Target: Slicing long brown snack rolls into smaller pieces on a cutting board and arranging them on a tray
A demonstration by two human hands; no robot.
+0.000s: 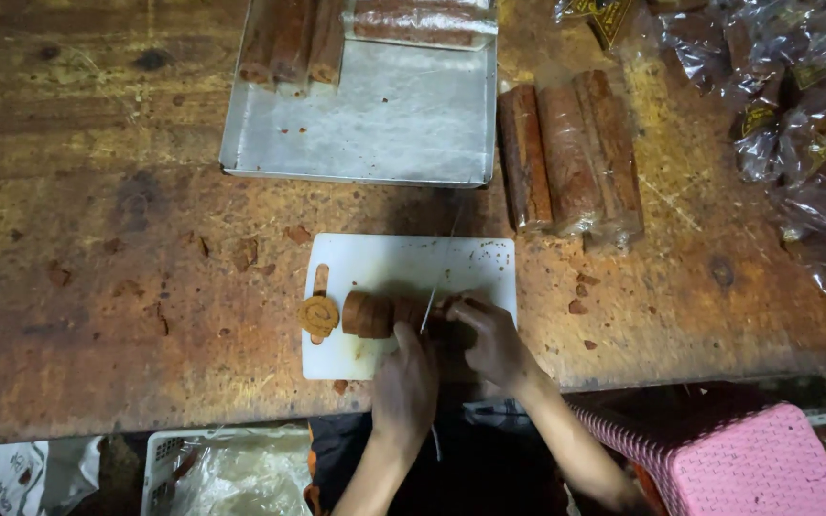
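Observation:
A brown rolled cake (pixel 371 314) lies on a white cutting board (pixel 384 263) near the front edge of a worn wooden table (pixel 97 239). A cut slice with a spiral face (pixel 318 315) leans at the roll's left end. My left hand (pixel 404 382) grips a knife whose thin blade (pixel 439 277) stands across the roll. My right hand (pixel 489 339) presses on the right part of the roll, just right of the blade, and hides that end.
A metal tray (pixel 384 124) behind the board carries several brown rolls at its far edge. Three wrapped rolls (pixel 571 153) lie to its right, with bagged pieces (pixel 795 115) beyond. Crumbs dot the table. A pink stool (pixel 748 459) and a white crate (pixel 227 468) stand below.

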